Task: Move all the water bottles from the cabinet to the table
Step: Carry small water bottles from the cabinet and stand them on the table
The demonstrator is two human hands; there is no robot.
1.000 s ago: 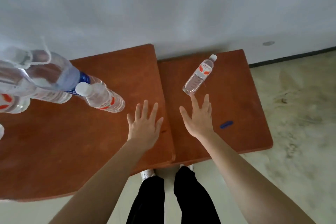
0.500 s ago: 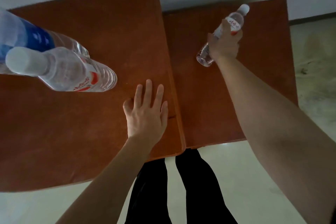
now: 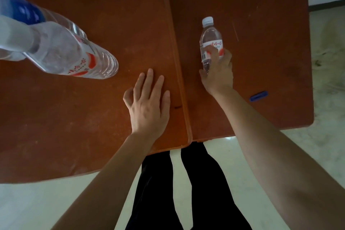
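My right hand (image 3: 218, 73) is shut around the lower half of a small clear water bottle (image 3: 210, 39) with a white cap and a red-and-white label, over the right brown table (image 3: 270, 61). My left hand (image 3: 149, 104) lies flat with fingers spread on the left brown table (image 3: 112, 24), holding nothing. At the left stand two more bottles seen from above: a red-labelled bottle (image 3: 74, 56) and, behind it, a blue-labelled bottle (image 3: 20, 11).
A small blue object (image 3: 258, 96) lies on the right table near its front right. The two tables meet at a seam (image 3: 179, 61) between my hands. My black trouser legs (image 3: 177, 183) and pale floor (image 3: 317, 155) are below.
My right hand reached forward, closed on the lying bottle and drew it nearer, cap now pointing away. The left hand stays flat on the left table. The camera tilted down.
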